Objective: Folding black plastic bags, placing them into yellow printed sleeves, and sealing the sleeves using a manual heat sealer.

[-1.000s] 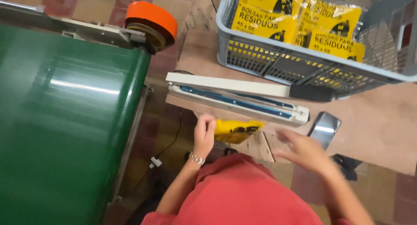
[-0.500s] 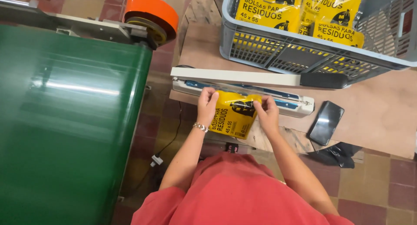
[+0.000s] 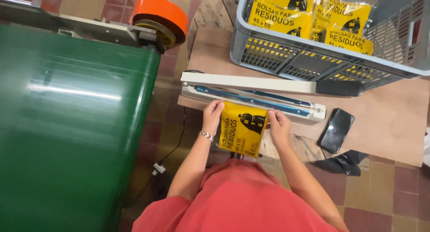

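At the front edge of the heat sealer point(image 3: 255, 99), a yellow packet point(image 3: 242, 130) is being held by the left hand point(image 3: 211, 117) and right hand point(image 3: 278, 124), fingers clamped on its sides.

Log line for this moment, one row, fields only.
left hand: grips yellow packet left edge | right hand: grips right edge | packet top at open heat sealer | grey crate behind

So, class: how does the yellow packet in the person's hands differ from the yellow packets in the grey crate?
The held packet is gripped by the left hand and right hand at the sealer; the crate packets lie untouched in the grey crate. The held packet is alone; the crate packets overlap. Both are yellow with black print.
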